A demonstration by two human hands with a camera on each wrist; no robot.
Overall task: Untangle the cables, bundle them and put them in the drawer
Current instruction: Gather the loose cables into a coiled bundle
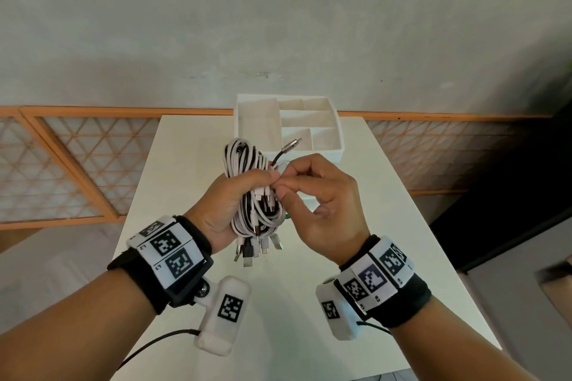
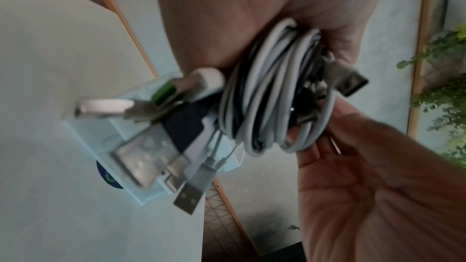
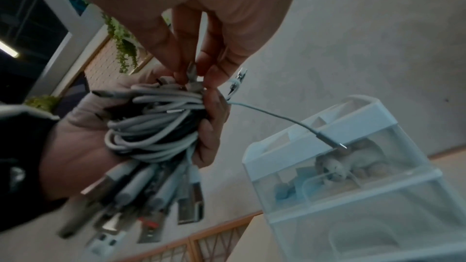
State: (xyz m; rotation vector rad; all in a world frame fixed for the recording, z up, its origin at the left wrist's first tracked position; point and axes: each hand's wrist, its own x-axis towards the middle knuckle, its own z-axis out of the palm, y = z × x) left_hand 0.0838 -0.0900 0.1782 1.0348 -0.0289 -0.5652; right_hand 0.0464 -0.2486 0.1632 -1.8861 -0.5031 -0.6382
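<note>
My left hand grips a coiled bundle of white and black cables above the table, fingers wrapped round its middle. Several USB plugs hang from the bundle's lower end. My right hand pinches a thin cable end at the top of the bundle, right beside my left thumb. One dark cable with a metal plug sticks up toward the drawer unit. The left wrist view shows the coil and blurred plugs close up.
The white drawer unit with translucent drawers stands at the table's far edge, its top tray split into compartments. A white table lies under the hands. An orange-framed lattice railing runs behind.
</note>
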